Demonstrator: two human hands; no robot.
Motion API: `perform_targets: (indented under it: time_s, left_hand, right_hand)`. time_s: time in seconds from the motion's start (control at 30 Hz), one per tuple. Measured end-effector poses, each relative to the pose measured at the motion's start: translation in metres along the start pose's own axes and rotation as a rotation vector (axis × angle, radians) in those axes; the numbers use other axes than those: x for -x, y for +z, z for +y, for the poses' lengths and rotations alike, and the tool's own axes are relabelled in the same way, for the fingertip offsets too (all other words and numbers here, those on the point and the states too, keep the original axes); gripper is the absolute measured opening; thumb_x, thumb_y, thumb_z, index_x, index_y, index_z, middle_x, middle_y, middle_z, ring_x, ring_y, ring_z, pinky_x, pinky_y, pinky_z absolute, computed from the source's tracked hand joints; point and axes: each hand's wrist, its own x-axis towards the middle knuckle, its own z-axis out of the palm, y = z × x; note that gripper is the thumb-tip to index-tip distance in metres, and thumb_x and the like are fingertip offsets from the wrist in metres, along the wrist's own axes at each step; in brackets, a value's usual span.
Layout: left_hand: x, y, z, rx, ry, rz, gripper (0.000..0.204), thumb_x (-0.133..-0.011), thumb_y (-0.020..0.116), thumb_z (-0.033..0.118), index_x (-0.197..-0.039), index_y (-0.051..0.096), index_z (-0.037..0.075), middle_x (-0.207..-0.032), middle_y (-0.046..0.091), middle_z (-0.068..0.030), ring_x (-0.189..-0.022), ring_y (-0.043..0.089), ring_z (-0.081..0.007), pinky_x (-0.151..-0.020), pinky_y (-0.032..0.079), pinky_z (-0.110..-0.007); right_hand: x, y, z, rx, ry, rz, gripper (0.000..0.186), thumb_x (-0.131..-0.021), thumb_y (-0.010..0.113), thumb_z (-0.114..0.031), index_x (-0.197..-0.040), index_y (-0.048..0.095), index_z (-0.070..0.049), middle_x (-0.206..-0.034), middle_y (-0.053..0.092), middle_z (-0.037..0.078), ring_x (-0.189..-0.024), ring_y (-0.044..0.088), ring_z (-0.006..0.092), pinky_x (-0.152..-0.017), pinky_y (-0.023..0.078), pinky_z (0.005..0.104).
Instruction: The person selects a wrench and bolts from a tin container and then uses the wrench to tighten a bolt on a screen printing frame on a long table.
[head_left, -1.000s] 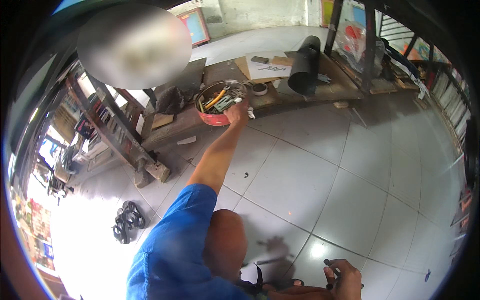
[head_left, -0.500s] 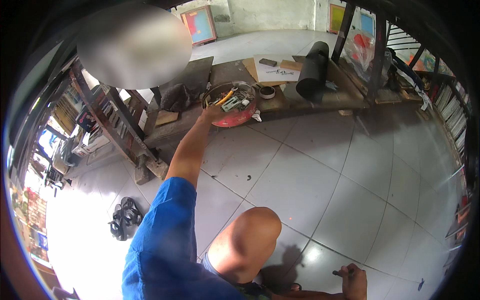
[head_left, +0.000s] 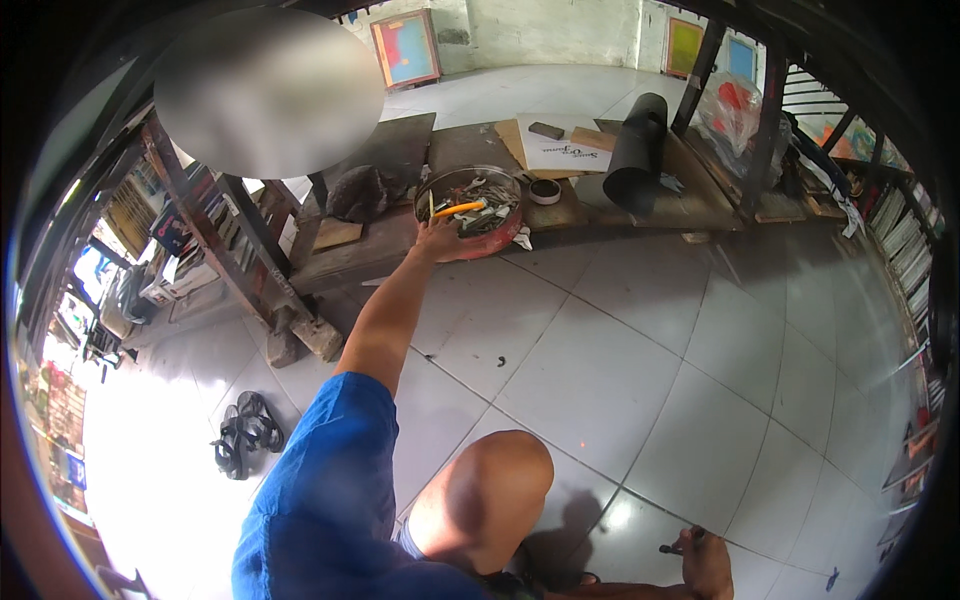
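Observation:
My left hand (head_left: 436,237) reaches to the near left rim of a round red container (head_left: 489,241). Its fingers look apart, resting at the rim beside loose metal tools and a yellow-handled tool (head_left: 457,208) inside. Low at the right, above the floor, my right hand (head_left: 707,562) is closed round a small dark object (head_left: 677,548) too small to name.
A low wooden shelf (head_left: 320,260) carries a black roll (head_left: 638,150), a tape roll (head_left: 544,191), boards and a dark lump (head_left: 357,192). Wooden posts (head_left: 255,280) rise at left. Black sandals (head_left: 247,432) lie on the tiled floor (head_left: 610,330). Bagged items (head_left: 728,120) sit at right.
My left hand has moved from the container's right side to its left rim, and the yellow-handled tool has shifted. My right hand has lowered slightly, still closed on the dark object.

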Motion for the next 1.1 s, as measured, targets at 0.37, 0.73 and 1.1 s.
perform_targets:
  time_s: [0.37, 0.73, 1.1]
  left_hand:
    - [-0.002, 0.007, -0.003, 0.038, -0.009, 0.03, 0.088, -0.062, 0.076, 0.072, -0.127, 0.062, 0.014, -0.146, 0.046, -0.0134, -0.14, 0.035, -0.0341, -0.116, 0.026, -0.049]
    - [0.003, 0.021, -0.01, -0.023, 0.055, 0.242, 0.072, -0.068, 0.078, 0.066, -0.113, 0.067, 0.011, -0.132, 0.056, -0.0128, -0.132, 0.044, -0.0323, -0.109, 0.034, -0.047]
    - [0.014, 0.065, 0.011, -0.138, -0.008, 0.557, 0.058, -0.079, 0.072, 0.058, -0.112, 0.067, 0.011, -0.111, 0.062, -0.0103, -0.112, 0.058, -0.0285, -0.1, 0.039, -0.047]
  right_hand:
    - [0.007, 0.002, 0.009, 0.032, 0.037, -0.009, 0.037, -0.103, 0.051, -0.026, -0.084, 0.063, 0.003, -0.078, 0.067, 0.024, -0.075, 0.066, 0.039, -0.066, 0.048, 0.0472]
    - [0.006, 0.006, 0.02, 0.05, -0.026, -0.074, 0.042, -0.104, 0.049, -0.028, -0.082, 0.063, 0.004, -0.081, 0.067, 0.024, -0.077, 0.066, 0.0403, -0.065, 0.047, 0.0481]
    - [0.001, 0.006, 0.007, 0.022, 0.047, -0.076, 0.041, -0.104, 0.051, -0.03, -0.086, 0.064, 0.004, -0.083, 0.068, 0.026, -0.079, 0.066, 0.0417, -0.067, 0.048, 0.0461]
